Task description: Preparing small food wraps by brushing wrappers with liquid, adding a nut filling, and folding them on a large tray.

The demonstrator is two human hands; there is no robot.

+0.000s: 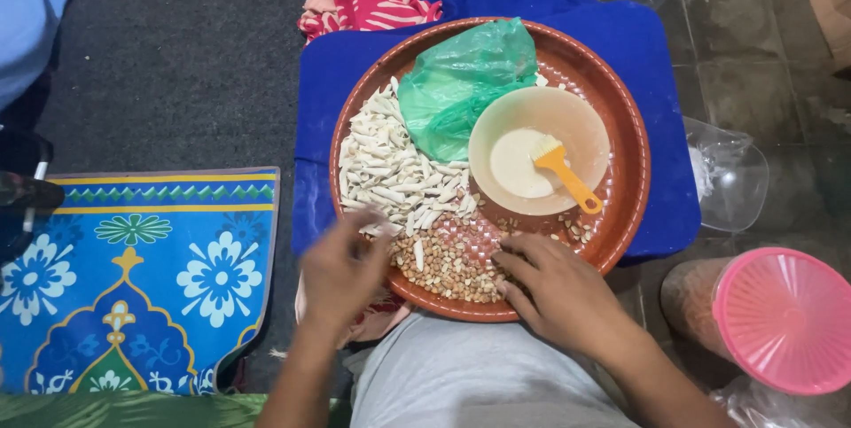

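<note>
Working over a round brown tray [631, 171] resting on a blue cloth [337, 73], seen from above. Left hand [341, 273] at the tray's near-left rim, blurred, grip seemingly curled around pale strips at the fingertips, though impossible to tell for sure. Right hand [554, 291] laid flat on the near part of the tray, grip spread and loose, fingertips touching the heap of small brown nuts [448, 268], nothing pinched. Heaped along the tray's left side, just beyond the nuts, a pile of white shaped dough pieces [386, 167]. In the tray's middle and right, a beige plastic bowl [581, 122] holding a pale liquid and a yellow brush [563, 171], handle leaning on the near rim. Touching the bowl on its far-left side, a crumpled green plastic bag [461, 82]. Beyond the tray, a red-and-white cloth [368, 3]. On the tiled floor to the right, a clear plastic container [736, 175] and a jar with a pink lid [784, 317]. To the left, a blue patterned mat [133, 277] on dark carpet.
</note>
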